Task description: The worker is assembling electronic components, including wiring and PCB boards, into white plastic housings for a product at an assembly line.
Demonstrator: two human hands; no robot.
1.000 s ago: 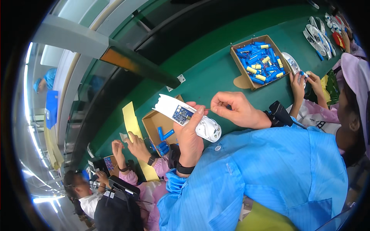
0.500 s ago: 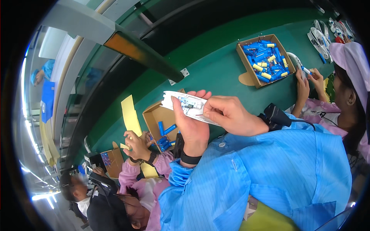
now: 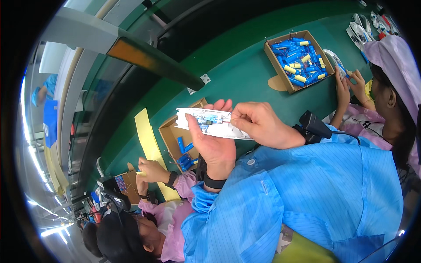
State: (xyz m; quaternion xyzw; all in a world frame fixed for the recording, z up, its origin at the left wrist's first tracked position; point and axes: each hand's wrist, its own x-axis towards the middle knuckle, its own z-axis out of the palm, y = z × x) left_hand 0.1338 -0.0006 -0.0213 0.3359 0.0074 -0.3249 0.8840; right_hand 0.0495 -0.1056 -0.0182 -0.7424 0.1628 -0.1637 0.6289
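Observation:
A white plastic housing half (image 3: 219, 130), long and tapered, lies across the palm of my left hand (image 3: 217, 153). The left thumb presses on its near side and the fingers come up behind the far edge. Inside the housing sits a small blue-and-white circuit board (image 3: 208, 120) with a dark component. My right hand (image 3: 269, 127) is over the housing's right part, thumb and forefinger pinched together. Thin wires (image 3: 226, 121), one of them red, run from the board to that pinch. The right fingertips partly hide the wire ends.
A cardboard box (image 3: 279, 69) of blue cylindrical cells stands at the back right; another box (image 3: 169, 136) with fewer lies left of my hands. A yellow sheet (image 3: 147, 133) is beside it. Co-workers sit close on both sides. A metal post (image 3: 158, 63) slants overhead to the green bench (image 3: 239, 85).
The housing has turned nearer level, showing more of its inside. My right fingers have shifted up to the wires by the board. The left co-worker's hands have moved apart from their earlier place.

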